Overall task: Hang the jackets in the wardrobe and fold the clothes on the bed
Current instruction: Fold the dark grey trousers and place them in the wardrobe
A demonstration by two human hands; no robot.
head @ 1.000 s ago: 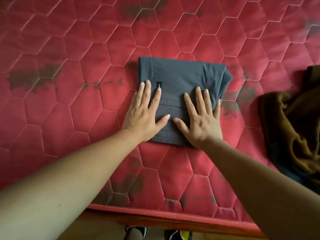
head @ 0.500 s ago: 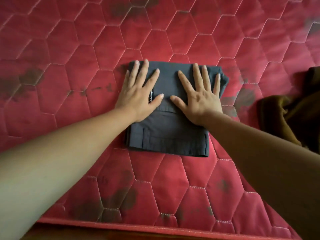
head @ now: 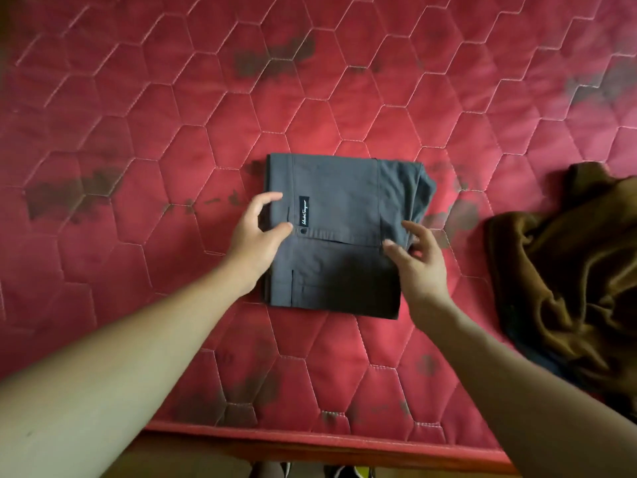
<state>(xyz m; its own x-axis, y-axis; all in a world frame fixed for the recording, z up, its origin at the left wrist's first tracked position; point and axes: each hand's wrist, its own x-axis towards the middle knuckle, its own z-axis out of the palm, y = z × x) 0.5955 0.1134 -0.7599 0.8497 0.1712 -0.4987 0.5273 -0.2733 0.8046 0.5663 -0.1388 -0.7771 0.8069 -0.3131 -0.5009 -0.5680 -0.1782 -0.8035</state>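
Your two bare forearms reach in from the lower corners over the red quilted mattress (head: 172, 139), converging on the folded grey trousers (head: 337, 215) that lie flat near the middle of the bed. Your left hand (head: 256, 232) sits at the left edge of the bundle, wrist low, thumb and forefinger curled toward each other in a loose C with a gap between them; the thumb tip rests on the cloth just beside the small button and the black label (head: 303, 211), but nothing is pinched. Your right hand (head: 418, 263) hovers at the right edge, palm turned inward, fingers spread and slightly bent; motion blur softens the fingertips, so you cannot tell whether they touch the fabric, and they close on nothing. The bundle is a neat rectangle, with a looser fold bulging at its upper right corner. A crumpled brown garment (head: 568, 263) lies apart at the right, on the same mattress. Dark stains mark several of the hexagonal panels. The mattress's piped front edge (head: 310, 439) runs along the bottom.
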